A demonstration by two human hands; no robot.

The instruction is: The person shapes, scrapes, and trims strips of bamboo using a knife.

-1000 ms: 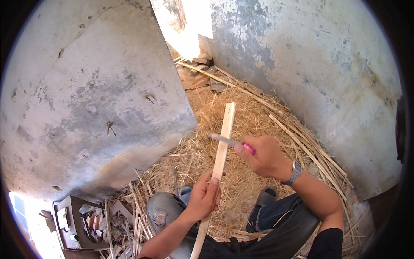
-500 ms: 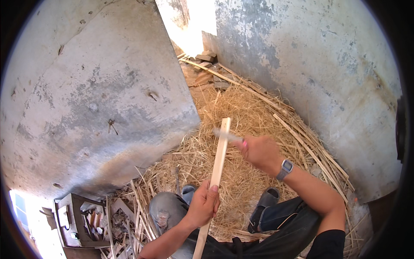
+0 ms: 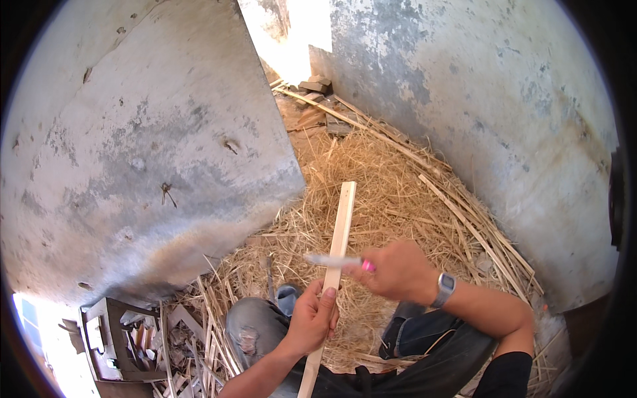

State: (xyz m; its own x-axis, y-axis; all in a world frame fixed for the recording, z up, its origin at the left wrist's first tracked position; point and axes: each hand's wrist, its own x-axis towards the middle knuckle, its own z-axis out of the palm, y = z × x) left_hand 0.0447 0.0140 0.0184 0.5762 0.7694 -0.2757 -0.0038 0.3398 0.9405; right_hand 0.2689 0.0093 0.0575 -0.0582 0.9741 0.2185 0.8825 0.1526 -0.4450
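Knife (image 3: 324,260) has moved down the strip (image 3: 343,222), from near its far end to just beyond the left hand (image 3: 312,315); looks mid-stroke. Left fist wraps strip, thumb on top; right hand (image 3: 401,268) grips knife handle.
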